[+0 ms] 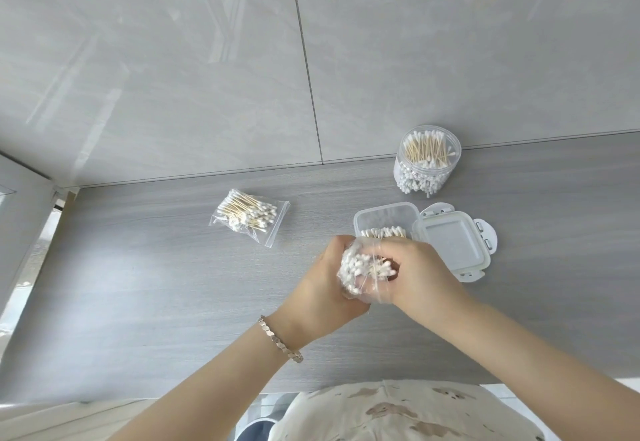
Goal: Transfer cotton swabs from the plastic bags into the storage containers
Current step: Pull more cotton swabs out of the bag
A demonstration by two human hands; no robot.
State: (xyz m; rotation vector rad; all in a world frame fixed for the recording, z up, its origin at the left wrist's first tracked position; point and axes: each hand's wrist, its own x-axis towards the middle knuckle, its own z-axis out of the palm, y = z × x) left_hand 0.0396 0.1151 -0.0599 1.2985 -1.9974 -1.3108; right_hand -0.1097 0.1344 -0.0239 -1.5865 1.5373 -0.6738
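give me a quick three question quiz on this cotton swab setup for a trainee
1. True or false: the round jar is empty.
2. Where is the lid of the square container? A: snapped on the container. B: on the countertop beside the container. C: on top of the round jar.
3. Fill in: the left hand and right hand both grip a ____ of cotton swabs.

Key: 1 false, it is full of cotton swabs. 2 B. 3 plastic bag.
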